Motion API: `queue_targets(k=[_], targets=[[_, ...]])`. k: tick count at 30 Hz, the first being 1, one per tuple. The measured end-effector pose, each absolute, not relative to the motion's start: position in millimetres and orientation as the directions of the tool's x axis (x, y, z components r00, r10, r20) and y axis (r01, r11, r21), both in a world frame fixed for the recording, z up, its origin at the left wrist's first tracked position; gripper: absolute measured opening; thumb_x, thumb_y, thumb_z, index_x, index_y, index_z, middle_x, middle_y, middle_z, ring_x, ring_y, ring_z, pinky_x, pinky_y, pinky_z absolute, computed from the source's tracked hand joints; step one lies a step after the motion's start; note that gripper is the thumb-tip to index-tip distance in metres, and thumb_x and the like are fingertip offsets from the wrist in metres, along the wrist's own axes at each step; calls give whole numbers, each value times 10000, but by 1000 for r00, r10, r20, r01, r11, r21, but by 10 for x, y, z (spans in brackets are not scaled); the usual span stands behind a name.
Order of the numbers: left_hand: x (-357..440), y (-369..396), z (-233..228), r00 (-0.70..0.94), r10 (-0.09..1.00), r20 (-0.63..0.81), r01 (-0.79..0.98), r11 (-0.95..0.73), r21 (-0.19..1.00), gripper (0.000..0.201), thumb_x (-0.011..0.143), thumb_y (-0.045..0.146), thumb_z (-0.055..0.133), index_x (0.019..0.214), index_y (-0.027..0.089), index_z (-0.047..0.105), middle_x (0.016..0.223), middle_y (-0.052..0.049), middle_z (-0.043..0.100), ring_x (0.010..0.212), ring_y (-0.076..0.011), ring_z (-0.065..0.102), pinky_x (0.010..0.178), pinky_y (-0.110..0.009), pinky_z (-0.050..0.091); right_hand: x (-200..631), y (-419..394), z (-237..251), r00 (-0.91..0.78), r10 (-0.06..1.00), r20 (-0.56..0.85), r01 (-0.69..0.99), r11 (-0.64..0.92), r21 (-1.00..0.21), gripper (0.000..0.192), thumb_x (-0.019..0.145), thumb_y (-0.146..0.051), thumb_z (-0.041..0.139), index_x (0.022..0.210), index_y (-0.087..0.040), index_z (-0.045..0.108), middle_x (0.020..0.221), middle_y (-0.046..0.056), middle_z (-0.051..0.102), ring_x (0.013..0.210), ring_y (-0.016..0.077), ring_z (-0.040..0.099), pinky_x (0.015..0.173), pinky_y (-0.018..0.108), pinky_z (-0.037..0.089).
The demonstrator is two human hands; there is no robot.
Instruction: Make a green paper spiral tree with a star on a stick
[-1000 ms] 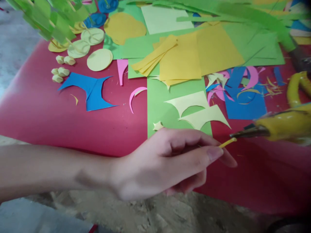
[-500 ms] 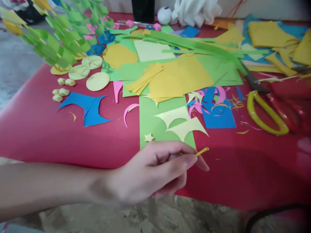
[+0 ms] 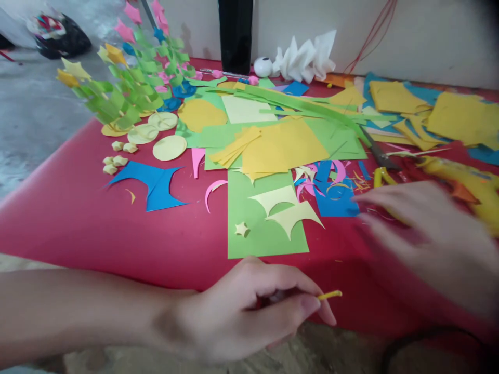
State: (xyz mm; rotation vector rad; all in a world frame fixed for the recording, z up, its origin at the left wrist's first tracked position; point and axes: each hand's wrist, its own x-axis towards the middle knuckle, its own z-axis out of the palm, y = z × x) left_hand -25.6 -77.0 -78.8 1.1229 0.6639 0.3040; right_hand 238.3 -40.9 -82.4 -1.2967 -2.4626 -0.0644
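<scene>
- Near the front edge of the red sheet [image 3: 97,218], the left hand [image 3: 241,317] pinches a thin yellow stick [image 3: 330,295] between thumb and forefinger; its grip is closed on the stick, with only the tip poking out past the fingers, probably so the free end stays clear for work.
- Right of the stick and well apart from it, the right hand [image 3: 424,239] hangs blurred above the red sheet with fingers spread and nothing in them, an open grip. It is nearest the yellow glue gun [image 3: 468,189], which lies just beyond it, and partly hides a pair of scissors [image 3: 384,169].
- Just beyond the left hand lies one green sheet [image 3: 265,236]. On it sit one small folded star [image 3: 242,229] and two pale-yellow offcuts [image 3: 288,205] with scooped edges, likely left from cutting circles.
- Left of the green sheet lie one blue offcut [image 3: 156,184], three pale circles [image 3: 169,147], and four or five more small stars in two clusters [image 3: 117,156]; an exact count is hard.
- Behind the circles stands a bunch of sticks [image 3: 128,88] threaded with green paper and tipped with stars, too crowded to count.
- Beyond the green sheet is a pile of orange and green paper [image 3: 284,145]; more orange sheets [image 3: 460,117] lie behind the glue gun.
</scene>
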Motion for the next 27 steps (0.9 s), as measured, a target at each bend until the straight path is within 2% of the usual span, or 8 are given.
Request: queue_targets(k=[3, 6, 9, 13, 16, 21, 25, 27], targets=[[-264, -721, -760, 814, 523, -254, 110, 290, 951, 318, 914, 227, 345, 949, 72, 621, 516, 54, 367, 407, -31, 297, 359, -146, 227, 1847, -339, -887, -684, 659, 313, 619, 751, -228, 146, 892, -199, 464, 982, -179, 577, 940, 63, 601, 900, 177, 515, 801, 331, 444], [-269, -693, -747, 841, 518, -158, 74, 180, 981, 313, 900, 175, 349, 946, 55, 634, 483, 63, 349, 381, -28, 295, 349, -140, 243, 1440, -242, -948, -762, 562, 321, 429, 810, -401, 196, 878, -162, 482, 1040, -125, 586, 985, 80, 603, 938, 179, 498, 834, 336, 430], [-275, -694, -766, 852, 494, -174, 65, 230, 971, 310, 900, 164, 346, 976, 61, 629, 498, 55, 377, 401, -30, 344, 368, -122, 285, 1220, -125, -1003, -811, 509, 290, 348, 817, -460, 236, 853, -196, 536, 1072, -127, 588, 1041, 69, 596, 938, 182, 485, 828, 338, 436], [-289, -707, -813, 858, 461, -225, 61, 344, 937, 321, 918, 196, 337, 1013, 87, 624, 530, 41, 409, 449, -34, 390, 414, -110, 323, 1132, -41, -1011, -818, 487, 307, 307, 820, -483, 149, 855, -206, 538, 944, -150, 644, 945, 38, 620, 889, 163, 495, 784, 301, 453], [-293, -719, -824, 852, 478, -213, 24, 371, 928, 312, 918, 204, 348, 994, 80, 625, 524, 42, 410, 442, -28, 386, 412, -105, 314, 1212, -51, -926, -759, 544, 357, 334, 797, -504, 120, 844, -168, 548, 918, -142, 638, 912, 42, 638, 874, 153, 530, 758, 280, 467], [-268, -691, -765, 805, 541, -242, -7, 416, 909, 292, 917, 196, 346, 920, 79, 613, 514, 52, 392, 424, -23, 347, 404, -113, 291, 1600, -202, -691, -463, 788, 406, 607, 616, -502, 83, 821, -214, 578, 886, -254, 612, 860, -34, 657, 784, 132, 601, 772, 273, 495], [-250, -615, -746, 753, 621, -219, -23, 358, 934, 260, 912, 219, 365, 891, 92, 592, 492, 60, 383, 421, -34, 340, 422, -144, 297, 1902, -391, -598, -340, 859, 383, 714, 501, -489, 130, 810, -247, 590, 922, -305, 620, 857, -49, 640, 763, 125, 593, 806, 249, 502], [-248, -587, -758, 739, 634, -226, -25, 361, 932, 258, 913, 238, 365, 891, 99, 581, 489, 62, 383, 416, -38, 331, 418, -154, 292, 1972, -466, -609, -286, 897, 337, 712, 434, -552, 125, 808, -285, 593, 922, -319, 631, 852, -50, 639, 743, 125, 593, 811, 239, 507]])
